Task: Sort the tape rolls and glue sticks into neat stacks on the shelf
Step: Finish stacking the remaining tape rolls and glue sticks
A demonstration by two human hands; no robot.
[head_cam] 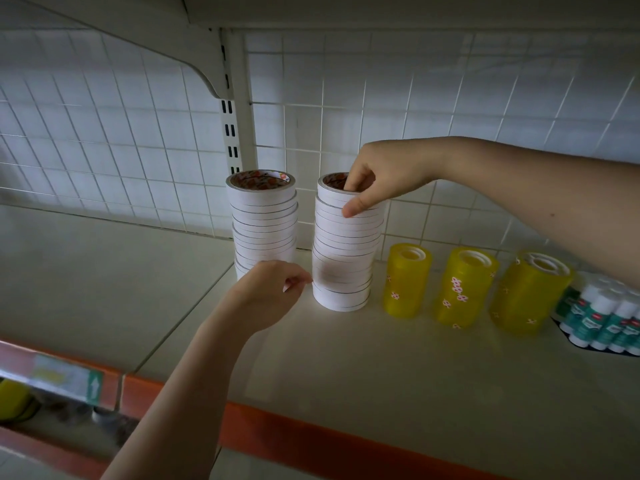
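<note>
At the centre of the frame two tall stacks of white tape rolls stand on the shelf (415, 375), just beside each other. The right hand (377, 183) comes in from the right edge and pinches the top roll of the right-hand white stack (346, 251), fingers dipped into its core and thumb pressed on the outer wall. The left hand (268, 292) reaches up from the lower left, fingers loosely curled, fingertips touching the lower side of that same stack; it holds nothing. It partly hides the foot of the left-hand white stack (265, 220). To the right stand three yellow tape stacks (465, 289), then glue sticks (602, 320) bunched upright at the right edge.

The rolls look light and stiff, but the column is loose: its layers sit slightly offset and lean. Gripping through the core and steadying the side low down seems the safest hold; a push high up would likely topple it.
</note>
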